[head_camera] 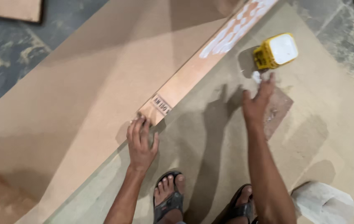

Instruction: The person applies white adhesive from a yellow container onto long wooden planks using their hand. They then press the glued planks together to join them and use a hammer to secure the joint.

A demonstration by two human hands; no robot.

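Wood strip (pixel 193 72), smeared with white glue, lies slantwise on big boards (pixel 73 95); left hand (pixel 140 143) presses its near end, fingers spread. Right hand (pixel 256 101), fingers loose, pinches a white scrap beside the yellow tub (pixel 275 51).

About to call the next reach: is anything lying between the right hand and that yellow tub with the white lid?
Nothing solid. The right hand is just short of the yellow tub; only a small white blob at its fingertips lies in the gap. The left hand rests on the strip's end.
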